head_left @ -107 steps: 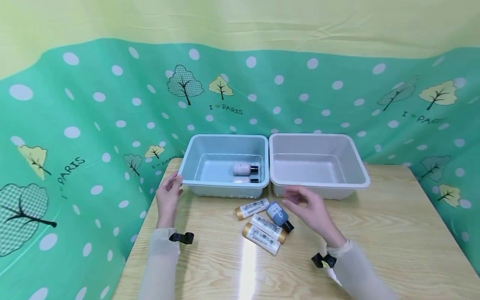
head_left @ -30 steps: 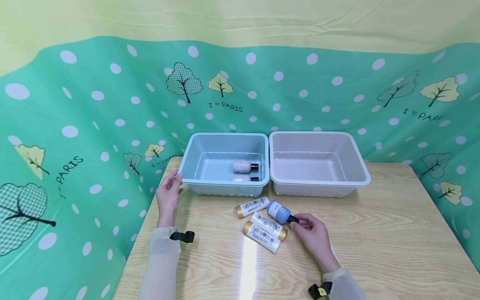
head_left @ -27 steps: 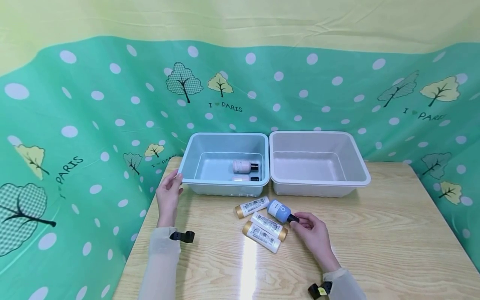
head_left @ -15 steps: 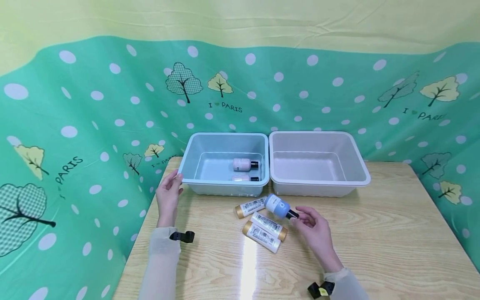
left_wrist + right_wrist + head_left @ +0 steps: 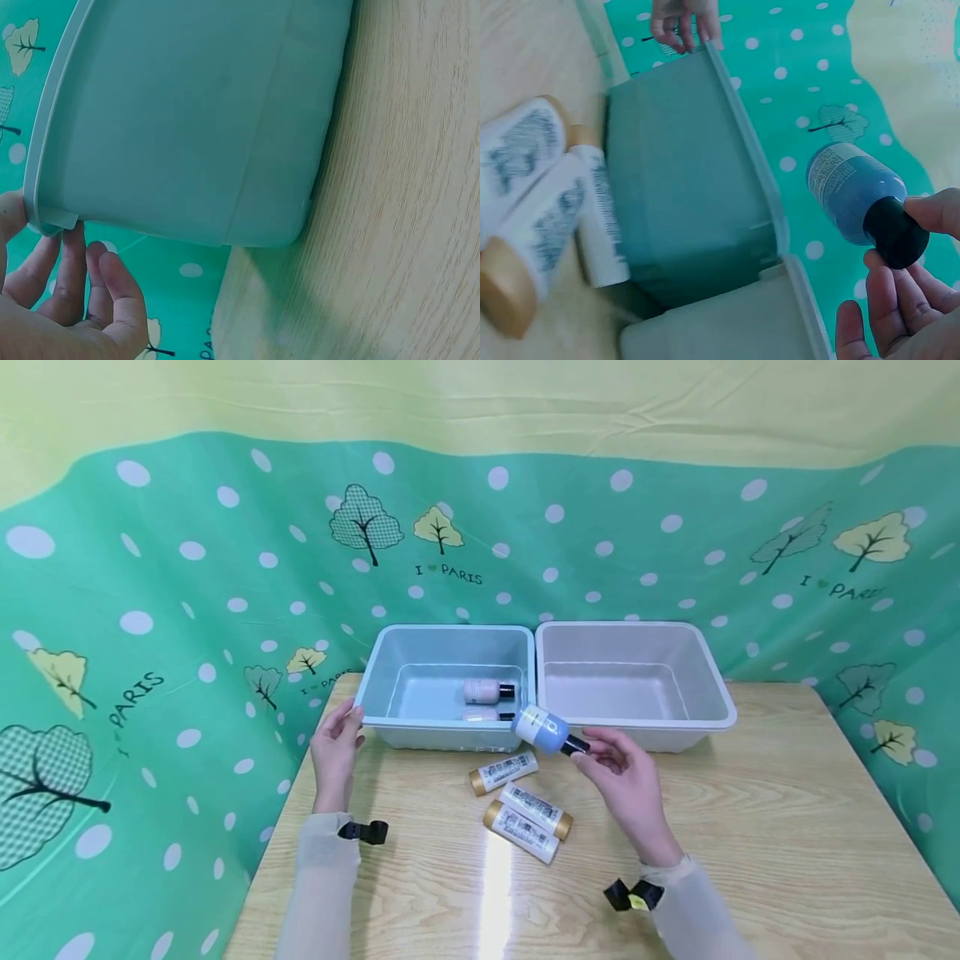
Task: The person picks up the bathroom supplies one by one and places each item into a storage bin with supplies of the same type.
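My right hand pinches the black cap of a small blue bottle between thumb and fingertips. The bottle is raised and tilted, its base toward the light-blue bin and overlapping that bin's front right corner in the head view. In the right wrist view the bottle shows a pale printed label. My left hand grips the bin's front left corner, and in the left wrist view thumb and fingers meet at its rim. Two pink bottles with black caps lie inside this bin.
A pale grey bin stands right beside the blue one, at the back of the wooden table. In front lie three white tubes with gold caps. A green patterned cloth hangs behind and at the sides.
My right hand has come down, taken the blue bottle by its cap and lifted it from beside the tubes up to the bins' front edge. The left hand keeps its place.
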Demonstrator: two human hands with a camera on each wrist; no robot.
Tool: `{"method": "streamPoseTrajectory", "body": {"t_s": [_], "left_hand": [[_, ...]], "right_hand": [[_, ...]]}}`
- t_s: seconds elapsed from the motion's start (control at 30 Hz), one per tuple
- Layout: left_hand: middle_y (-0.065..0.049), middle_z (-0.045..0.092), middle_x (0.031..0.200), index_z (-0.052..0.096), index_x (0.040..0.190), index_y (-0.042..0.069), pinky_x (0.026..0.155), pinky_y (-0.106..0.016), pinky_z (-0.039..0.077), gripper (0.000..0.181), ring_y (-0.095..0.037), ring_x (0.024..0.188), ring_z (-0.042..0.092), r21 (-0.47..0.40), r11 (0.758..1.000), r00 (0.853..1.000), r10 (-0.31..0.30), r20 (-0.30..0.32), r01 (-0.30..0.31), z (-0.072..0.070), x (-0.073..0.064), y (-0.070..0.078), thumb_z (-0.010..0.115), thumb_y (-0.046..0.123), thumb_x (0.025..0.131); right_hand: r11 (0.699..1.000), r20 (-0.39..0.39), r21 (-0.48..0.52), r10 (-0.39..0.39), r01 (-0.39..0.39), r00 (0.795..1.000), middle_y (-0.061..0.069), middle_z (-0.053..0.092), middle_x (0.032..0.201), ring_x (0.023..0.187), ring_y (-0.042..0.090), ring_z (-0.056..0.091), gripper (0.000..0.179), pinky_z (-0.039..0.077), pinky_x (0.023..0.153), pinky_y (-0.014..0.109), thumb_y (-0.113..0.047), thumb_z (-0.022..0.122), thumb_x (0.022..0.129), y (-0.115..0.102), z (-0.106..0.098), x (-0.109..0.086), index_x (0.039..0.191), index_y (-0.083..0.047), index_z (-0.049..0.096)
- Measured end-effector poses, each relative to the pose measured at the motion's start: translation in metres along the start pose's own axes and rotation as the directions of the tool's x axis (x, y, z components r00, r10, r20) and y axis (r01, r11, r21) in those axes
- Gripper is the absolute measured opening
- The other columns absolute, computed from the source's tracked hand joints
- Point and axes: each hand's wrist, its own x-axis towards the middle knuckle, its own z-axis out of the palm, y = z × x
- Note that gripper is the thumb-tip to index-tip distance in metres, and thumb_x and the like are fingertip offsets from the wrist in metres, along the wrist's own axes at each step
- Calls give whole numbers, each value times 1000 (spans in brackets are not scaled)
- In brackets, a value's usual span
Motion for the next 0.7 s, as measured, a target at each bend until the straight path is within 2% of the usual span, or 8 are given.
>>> {"method": "streamPoseTrajectory", "body": {"t_s": [0.23, 0.4, 0.5, 0.7], "left_hand": [[-6, 65, 119, 65, 134, 18, 92, -37, 51, 51, -15, 105, 61, -2, 1000, 1000, 3, 4, -3, 1, 1, -1, 71, 46, 91], [-4, 64, 124, 65, 135, 21, 95, -39, 50, 49, -15, 108, 59, 8, 1000, 1000, -17, 0, 17, 1, -1, 1, 70, 46, 93], [-4, 63, 126, 65, 135, 21, 95, -38, 51, 49, -16, 109, 59, 9, 1000, 1000, -14, 4, 13, 1, -1, 2, 69, 46, 93], [-5, 65, 121, 65, 134, 19, 90, -34, 52, 51, -15, 105, 61, 5, 1000, 1000, 4, -2, -4, 0, 0, 0, 70, 46, 92]], "right_hand": [[999, 39, 38, -17, 15, 999, 13, 65, 109, 98, 25, 63, 43, 55, 85, 27, -12, 81, 86, -23, 13, 32, 125, -7, 64], [996, 74, 79, -37, 31, 997, 16, 64, 108, 99, 26, 62, 42, 56, 83, 27, -13, 80, 87, -35, 25, 57, 126, -5, 64], [997, 94, 73, -46, 39, 995, 14, 65, 106, 100, 24, 63, 42, 55, 82, 26, -16, 80, 88, -42, 32, 72, 126, -5, 65], [995, 135, 54, -87, 80, 987, 11, 68, 103, 99, 23, 64, 39, 54, 87, 29, -19, 79, 89, -53, 51, 99, 124, -7, 66]]}}
